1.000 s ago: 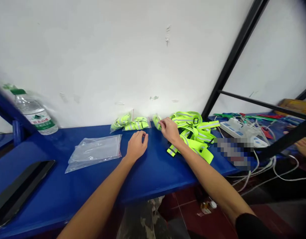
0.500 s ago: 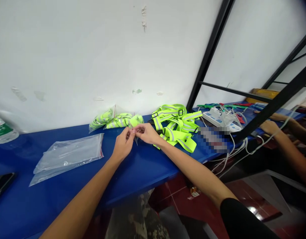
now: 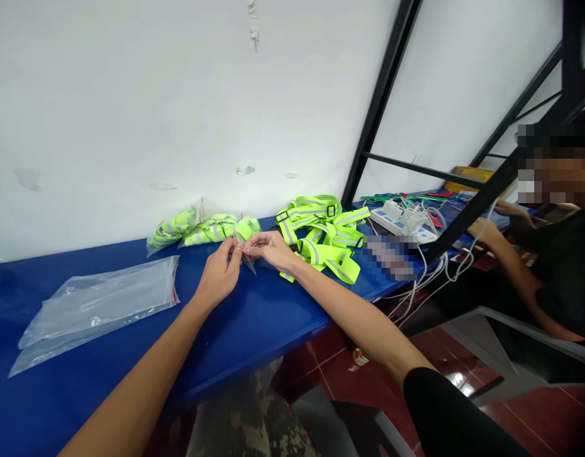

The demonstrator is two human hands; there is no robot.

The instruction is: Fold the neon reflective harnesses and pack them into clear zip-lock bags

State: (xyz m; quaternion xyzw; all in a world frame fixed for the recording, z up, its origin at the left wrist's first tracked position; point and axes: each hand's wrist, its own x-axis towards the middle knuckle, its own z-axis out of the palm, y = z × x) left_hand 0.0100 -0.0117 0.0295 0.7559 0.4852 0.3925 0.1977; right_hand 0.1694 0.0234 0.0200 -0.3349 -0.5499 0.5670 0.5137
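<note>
A white wall (image 3: 130, 95) with scuffed patches (one small mark looks greenish) rises behind everything, and a black metal frame (image 3: 382, 95) slants across the right side. Near the frame lies a white power strip (image 3: 383, 219) with tangled white cables (image 3: 411, 297) trailing down, above red floor tiles (image 3: 333, 374). Another person (image 3: 566, 273), dark-clothed, is at far right.
</note>
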